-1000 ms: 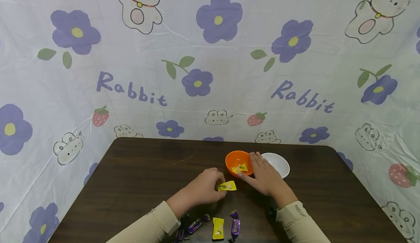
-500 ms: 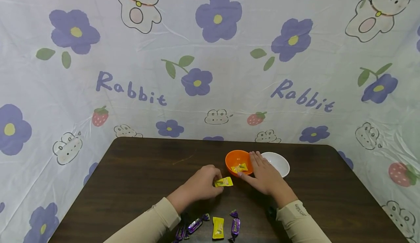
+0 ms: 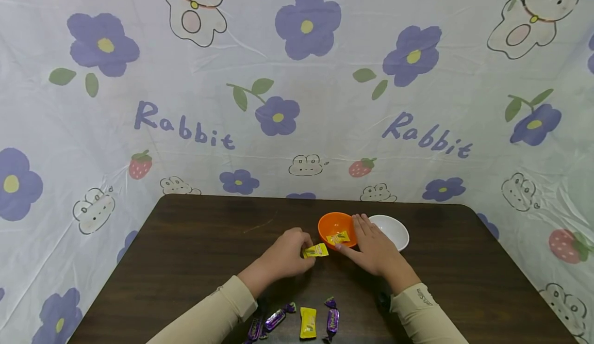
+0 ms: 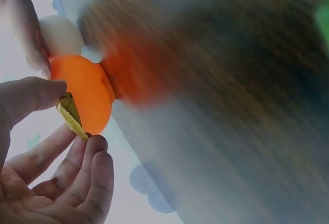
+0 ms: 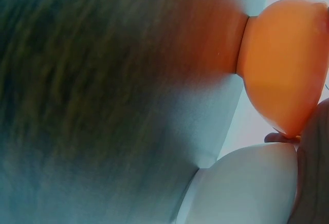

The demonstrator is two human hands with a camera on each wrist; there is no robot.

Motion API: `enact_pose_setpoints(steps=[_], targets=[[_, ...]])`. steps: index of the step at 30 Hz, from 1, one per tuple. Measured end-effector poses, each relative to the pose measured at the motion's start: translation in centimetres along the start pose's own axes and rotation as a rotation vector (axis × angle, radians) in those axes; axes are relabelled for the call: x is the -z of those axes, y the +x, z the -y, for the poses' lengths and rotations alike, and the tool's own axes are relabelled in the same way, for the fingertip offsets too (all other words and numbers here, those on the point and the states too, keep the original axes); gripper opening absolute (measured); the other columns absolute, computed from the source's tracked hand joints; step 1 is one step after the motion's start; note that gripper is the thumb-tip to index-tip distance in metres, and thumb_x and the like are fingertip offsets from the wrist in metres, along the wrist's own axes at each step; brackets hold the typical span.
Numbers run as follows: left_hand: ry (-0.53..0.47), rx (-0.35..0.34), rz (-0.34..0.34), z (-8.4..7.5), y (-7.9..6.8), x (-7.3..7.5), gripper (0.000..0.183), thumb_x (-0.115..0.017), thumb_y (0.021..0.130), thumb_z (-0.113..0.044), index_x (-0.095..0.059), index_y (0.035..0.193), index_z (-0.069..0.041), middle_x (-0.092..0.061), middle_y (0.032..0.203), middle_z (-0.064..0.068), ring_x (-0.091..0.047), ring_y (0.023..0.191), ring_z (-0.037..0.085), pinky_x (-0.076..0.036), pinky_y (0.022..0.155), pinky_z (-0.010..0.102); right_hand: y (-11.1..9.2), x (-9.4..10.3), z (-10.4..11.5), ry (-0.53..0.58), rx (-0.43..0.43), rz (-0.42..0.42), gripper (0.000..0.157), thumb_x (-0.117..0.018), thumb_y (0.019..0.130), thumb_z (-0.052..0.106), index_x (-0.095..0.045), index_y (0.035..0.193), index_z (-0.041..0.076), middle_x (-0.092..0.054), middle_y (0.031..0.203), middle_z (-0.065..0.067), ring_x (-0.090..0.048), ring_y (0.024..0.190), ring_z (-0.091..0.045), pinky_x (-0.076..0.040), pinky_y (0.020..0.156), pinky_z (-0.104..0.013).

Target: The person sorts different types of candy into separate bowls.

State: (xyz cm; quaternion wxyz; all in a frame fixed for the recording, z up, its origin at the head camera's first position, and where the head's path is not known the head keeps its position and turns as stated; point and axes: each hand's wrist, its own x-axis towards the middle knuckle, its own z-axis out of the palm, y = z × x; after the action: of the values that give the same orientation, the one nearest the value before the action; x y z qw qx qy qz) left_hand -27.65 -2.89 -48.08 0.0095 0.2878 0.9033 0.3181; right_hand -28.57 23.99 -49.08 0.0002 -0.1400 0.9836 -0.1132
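My left hand (image 3: 286, 254) pinches a yellow-wrapped candy (image 3: 316, 250) between thumb and fingers, just left of the orange bowl (image 3: 325, 224). In the left wrist view that candy (image 4: 71, 115) is seen edge-on before the bowl's outer wall. Another yellow candy (image 3: 338, 238) lies inside the orange bowl. My right hand (image 3: 375, 248) rests over the adjoining rims of the orange bowl and the white bowl (image 3: 396, 230), fingers extended and thumb at the orange rim. From the right wrist the two bowls stand side by side, with a fingertip showing between them.
Near the front edge of the dark wooden table (image 3: 209, 251) lie a yellow candy (image 3: 308, 323) and several purple-wrapped candies (image 3: 332, 321). A small dark object (image 3: 384, 301) sits by the right wrist, partly hidden. A patterned cloth (image 3: 306, 86) hangs behind the table.
My left hand has moved slightly away from me, toward the back of the table, with the yellow candy in its grip. The right hand and both bowls have stayed put.
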Motion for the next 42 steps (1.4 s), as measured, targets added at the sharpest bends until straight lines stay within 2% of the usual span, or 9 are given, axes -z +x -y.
enact_pose_setpoints(steps=[9, 21, 34, 38, 42], targets=[[-0.036, 0.006, -0.029, -0.4, 0.7, 0.5, 0.021, -0.083, 0.089, -0.016, -0.077, 0.104, -0.002, -0.064, 0.094, 0.008, -0.053, 0.076, 0.014, -0.051, 0.066, 0.022, -0.1, -0.1, 0.0, -0.018, -0.001, -0.007, 0.104, -0.043, 0.101, 0.075, -0.024, 0.166, -0.004, -0.026, 0.173, -0.024, -0.023, 0.162, -0.042, -0.02, 0.131, -0.057], [-0.026, 0.014, -0.047, -0.8, 2.3, 0.4, 0.023, -0.082, 0.09, -0.019, -0.078, 0.106, -0.003, -0.064, 0.097, 0.008, -0.054, 0.077, 0.014, -0.051, 0.069, 0.022, -0.1, -0.3, -0.1, -0.013, 0.003, -0.008, 0.105, -0.041, 0.1, 0.076, -0.024, 0.166, -0.005, -0.026, 0.173, -0.024, -0.023, 0.162, -0.043, -0.021, 0.13, -0.057], [0.018, 0.038, -0.027, -0.6, 4.2, -0.2, 0.027, -0.083, 0.089, -0.022, -0.077, 0.108, -0.003, -0.064, 0.097, 0.004, -0.056, 0.082, 0.014, -0.055, 0.077, 0.022, -0.1, -0.2, 0.0, -0.013, 0.001, -0.006, 0.105, -0.041, 0.1, 0.076, -0.024, 0.166, -0.004, -0.026, 0.173, -0.024, -0.023, 0.162, -0.043, -0.021, 0.13, -0.058], [0.021, 0.048, -0.018, -0.8, 4.6, -0.1, 0.028, -0.083, 0.09, -0.023, -0.077, 0.109, -0.003, -0.065, 0.099, 0.005, -0.056, 0.084, 0.014, -0.056, 0.082, 0.024, -0.1, -0.2, 0.0, -0.02, 0.001, -0.007, 0.104, -0.042, 0.101, 0.075, -0.024, 0.166, -0.004, -0.026, 0.173, -0.024, -0.023, 0.162, -0.043, -0.021, 0.13, -0.057], [0.02, 0.042, -0.019, -1.2, 4.8, 0.1, 0.028, -0.082, 0.091, -0.023, -0.076, 0.108, -0.002, -0.066, 0.099, 0.007, -0.056, 0.084, 0.015, -0.055, 0.081, 0.025, 0.1, -0.2, -0.1, -0.022, 0.013, -0.01, 0.103, -0.043, 0.101, 0.074, -0.023, 0.166, -0.004, -0.025, 0.173, -0.024, -0.023, 0.162, -0.042, -0.02, 0.131, -0.057]])
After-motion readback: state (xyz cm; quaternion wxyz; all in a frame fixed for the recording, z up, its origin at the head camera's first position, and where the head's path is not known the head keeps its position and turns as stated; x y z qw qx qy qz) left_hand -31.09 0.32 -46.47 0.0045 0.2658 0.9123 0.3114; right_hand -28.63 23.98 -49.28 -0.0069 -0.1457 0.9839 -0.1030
